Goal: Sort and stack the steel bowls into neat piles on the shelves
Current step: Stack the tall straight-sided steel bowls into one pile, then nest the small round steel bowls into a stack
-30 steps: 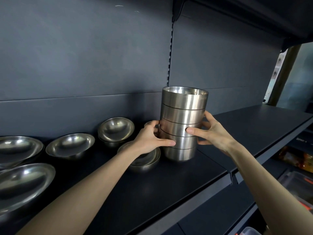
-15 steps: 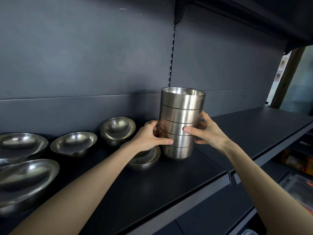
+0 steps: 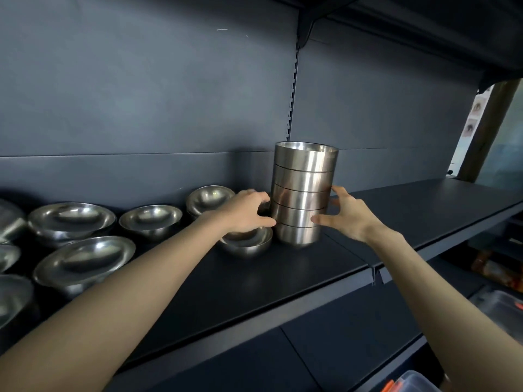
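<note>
A tall stack of straight-sided steel bowls (image 3: 305, 176) stands on the dark shelf (image 3: 254, 281) close to the back panel. My left hand (image 3: 243, 212) is at its left side, thumb tip against a lower bowl. From the right, my right hand (image 3: 348, 219) touches it with spread fingers and thumb tip. A small round bowl (image 3: 246, 246) sits under my left wrist, touching the stack's foot. Further left are nested round bowls (image 3: 209, 198) and wide shallow bowls (image 3: 150, 222) (image 3: 70, 222) (image 3: 85, 258).
The shelf's right section (image 3: 424, 210) stretches away bare of bowls. An upper shelf (image 3: 424, 24) overhangs at the top right. Below, at the lower right, are plastic bins (image 3: 498, 304) with orange items. More steel bowls crowd the far left edge.
The stack has slid slightly back and left on the shelf. Both hands have loosened from a wrapped grip to fingertip contact at its sides.
</note>
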### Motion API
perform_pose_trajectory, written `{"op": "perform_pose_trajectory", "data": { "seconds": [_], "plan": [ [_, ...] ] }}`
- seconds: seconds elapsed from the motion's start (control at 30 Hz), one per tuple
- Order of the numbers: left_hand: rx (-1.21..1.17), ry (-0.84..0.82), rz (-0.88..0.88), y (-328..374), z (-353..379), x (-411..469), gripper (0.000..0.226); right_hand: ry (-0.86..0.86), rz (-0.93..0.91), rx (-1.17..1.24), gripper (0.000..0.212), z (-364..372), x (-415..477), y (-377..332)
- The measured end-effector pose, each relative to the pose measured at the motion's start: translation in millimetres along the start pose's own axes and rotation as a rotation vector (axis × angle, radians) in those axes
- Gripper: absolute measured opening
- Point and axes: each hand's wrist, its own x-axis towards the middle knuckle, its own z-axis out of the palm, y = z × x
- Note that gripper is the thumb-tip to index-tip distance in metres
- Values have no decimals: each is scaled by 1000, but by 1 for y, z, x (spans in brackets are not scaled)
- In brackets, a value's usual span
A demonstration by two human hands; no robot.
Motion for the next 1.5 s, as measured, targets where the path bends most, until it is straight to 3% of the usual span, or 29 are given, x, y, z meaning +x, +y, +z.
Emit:
{"op": "perform_pose_trajectory", "data": {
  "seconds": [0.3,0.63,0.97,1.27,1.5],
  "plan": [
    [300,111,56,-6,-59,-96,56,31,-132,-300,66,8,-70,-77],
    [424,190,-22,-59,-101,-231,57,-11,-359,-317,61,73,-130,-167],
    [378,146,-233,-112,-103,-302,67,-135,-541,-238,61,142,-126,-211],
    [215,182,-370,-129,-97,-286,76,-279,-580,-102,71,179,-78,-211],
    [56,-73,-565,-143,-101,-251,93,-417,-591,40,82,197,-48,-196]
  ]
}}
